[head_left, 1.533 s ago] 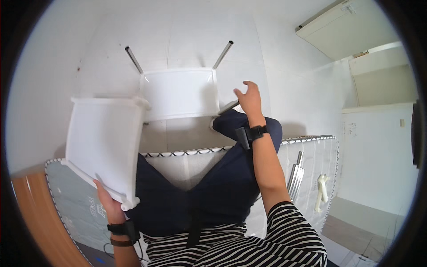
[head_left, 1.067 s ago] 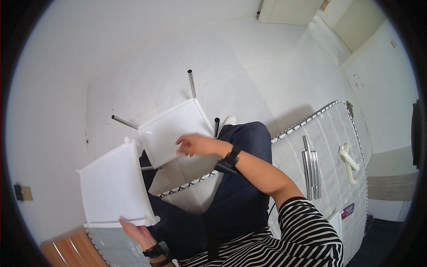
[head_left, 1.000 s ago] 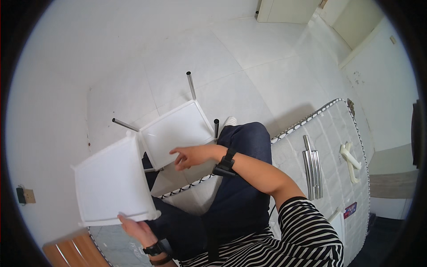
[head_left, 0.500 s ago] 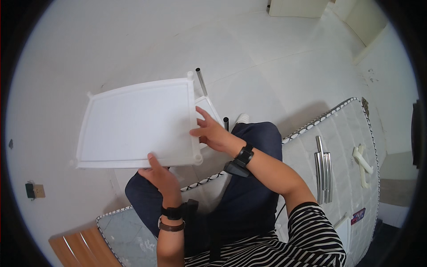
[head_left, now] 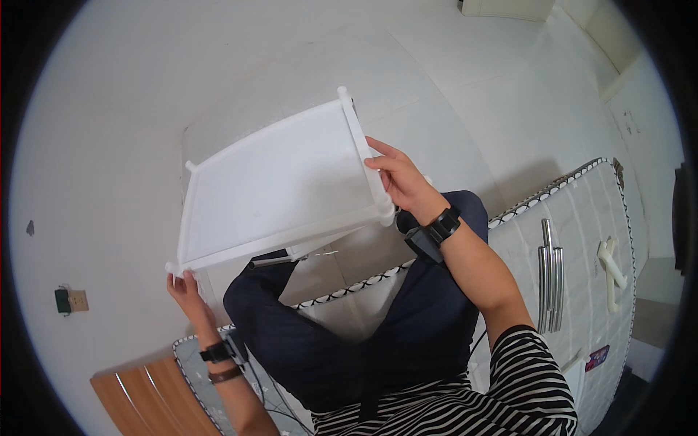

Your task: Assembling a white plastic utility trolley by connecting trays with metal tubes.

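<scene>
A white rectangular shelf panel (head_left: 269, 182) with a raised rim and round corner sockets is held up in front of my knees. My left hand (head_left: 190, 301) pinches its near left corner, thumb and fingers on either side of the edge. On the right edge, my right hand (head_left: 401, 178) has its thumb on the rim, with the other fingers partly hidden behind it. Below the near edge show a metal tube (head_left: 270, 259) and part of another white piece; most of what lies beneath is covered by the panel.
Several shiny metal tubes (head_left: 551, 287) lie on the quilted mattress (head_left: 582, 207) to the right. Beyond them are white plastic pieces (head_left: 612, 272). A small dark, colourful flat item (head_left: 598, 357) rests lower down. A brown wooden surface (head_left: 153, 400) stands at lower left.
The panel has moved right and tilted. My left hand has slid from the middle of the near edge to the left corner. My right hand has closed on the right rim.
</scene>
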`<state>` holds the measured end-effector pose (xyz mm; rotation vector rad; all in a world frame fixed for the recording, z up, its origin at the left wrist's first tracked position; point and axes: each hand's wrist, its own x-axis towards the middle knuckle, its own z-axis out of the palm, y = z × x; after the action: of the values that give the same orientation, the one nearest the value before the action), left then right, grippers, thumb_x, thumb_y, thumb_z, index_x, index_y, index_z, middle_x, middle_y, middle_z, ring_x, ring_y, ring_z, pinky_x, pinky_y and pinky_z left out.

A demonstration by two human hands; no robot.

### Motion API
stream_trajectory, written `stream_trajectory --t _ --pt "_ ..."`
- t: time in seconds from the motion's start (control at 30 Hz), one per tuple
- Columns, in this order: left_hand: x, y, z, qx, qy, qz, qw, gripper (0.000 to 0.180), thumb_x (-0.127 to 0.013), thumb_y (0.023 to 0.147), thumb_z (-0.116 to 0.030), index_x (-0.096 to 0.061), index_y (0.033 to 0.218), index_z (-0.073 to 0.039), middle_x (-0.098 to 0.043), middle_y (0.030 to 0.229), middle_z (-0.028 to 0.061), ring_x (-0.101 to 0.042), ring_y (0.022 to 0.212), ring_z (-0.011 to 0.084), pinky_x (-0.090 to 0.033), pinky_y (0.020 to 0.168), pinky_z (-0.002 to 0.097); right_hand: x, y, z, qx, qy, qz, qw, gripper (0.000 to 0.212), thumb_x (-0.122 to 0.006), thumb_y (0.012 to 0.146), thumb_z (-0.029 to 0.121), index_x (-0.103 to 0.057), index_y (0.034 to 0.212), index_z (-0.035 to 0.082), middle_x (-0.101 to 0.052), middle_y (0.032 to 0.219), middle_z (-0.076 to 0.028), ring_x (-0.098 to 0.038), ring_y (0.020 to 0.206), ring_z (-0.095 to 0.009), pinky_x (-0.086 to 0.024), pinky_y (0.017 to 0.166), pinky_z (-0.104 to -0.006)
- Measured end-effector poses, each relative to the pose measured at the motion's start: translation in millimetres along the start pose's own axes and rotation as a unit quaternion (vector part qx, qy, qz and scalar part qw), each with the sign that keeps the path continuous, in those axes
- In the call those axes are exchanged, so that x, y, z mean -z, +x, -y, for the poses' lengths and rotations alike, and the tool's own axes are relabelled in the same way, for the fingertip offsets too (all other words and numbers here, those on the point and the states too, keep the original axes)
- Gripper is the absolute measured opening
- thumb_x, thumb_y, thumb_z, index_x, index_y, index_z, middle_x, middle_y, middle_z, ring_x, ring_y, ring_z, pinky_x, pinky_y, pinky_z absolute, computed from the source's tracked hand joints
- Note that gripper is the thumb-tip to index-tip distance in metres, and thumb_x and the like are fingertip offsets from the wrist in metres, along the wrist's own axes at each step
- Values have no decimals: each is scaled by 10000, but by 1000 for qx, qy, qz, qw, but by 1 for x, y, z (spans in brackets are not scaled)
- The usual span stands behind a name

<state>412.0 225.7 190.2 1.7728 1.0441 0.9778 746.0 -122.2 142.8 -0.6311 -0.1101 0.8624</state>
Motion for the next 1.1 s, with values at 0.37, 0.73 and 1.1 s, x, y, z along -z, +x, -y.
stream_trajectory --t 0.37,0.73,1.1 --pt "14 -2 -62 6 -131 139 982 437 -506 965 -240 -381 1307 2 -569 965 73 -571 818 143 -514 834 346 8 6 -12 -9 -32 -11 999 609 -589 897 290 -360 1371 -15 -536 1242 -119 -572 1061 -188 -493 874 -310" --pt "19 -19 -84 27 -199 210 957 466 -523 952 -198 -366 1363 -47 -556 1113 72 -558 1015 183 -504 884 358 16 0 -8 13 2 -46 999 335 -475 947 214 -506 1214 14 -601 1066 -136 -638 911 -227 -573 767 -348" --pt "28 -24 -88 20 -193 222 955 513 -579 909 -116 -358 1363 -28 -509 1217 84 -514 1105 185 -510 891 391 23 -1 -13 0 32 -34 999 428 -544 923 312 -521 1223 7 -620 1095 -142 -647 899 -221 -562 771 -341"
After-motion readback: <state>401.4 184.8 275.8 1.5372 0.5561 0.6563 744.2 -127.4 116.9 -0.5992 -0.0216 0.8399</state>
